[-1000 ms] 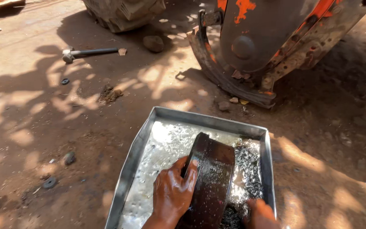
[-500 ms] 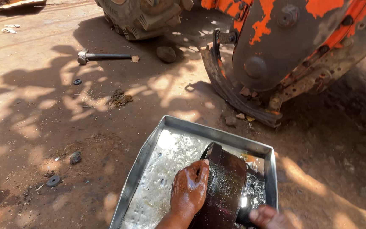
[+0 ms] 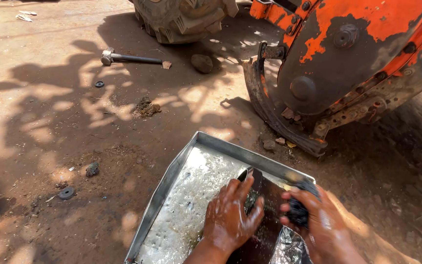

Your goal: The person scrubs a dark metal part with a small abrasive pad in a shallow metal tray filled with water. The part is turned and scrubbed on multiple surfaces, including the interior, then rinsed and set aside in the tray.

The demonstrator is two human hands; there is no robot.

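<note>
Head view: person's two wet hands work over a metal tray on bare dirt.
Left hand [image 3: 230, 220]: fingers spread flat, pressing on the curved dark metal part [image 3: 264, 205]; palm down, not curled around it.
Right hand [image 3: 318, 225]: fingers curled tight around a small dark scrubbing wad [image 3: 299, 210], held just beside the upper end of the dark metal part.
Hands: near each other, not touching.
Dark metal part: stands slanted inside the metal tray [image 3: 172, 176], toward its right side, glossy and wet.
Tray contents: shallow shiny liquid across the floor, dark grime gathered by the right wall.
Beyond tray: orange-painted machine body [image 3: 348, 54] with worn patches and bolts, a curved rusty piece [image 3: 264, 107] beneath it.
Far ground: hammer [image 3: 128, 57], stone [image 3: 202, 62], small washers [image 3: 66, 192] scattered on the dirt, well apart from the tray.
</note>
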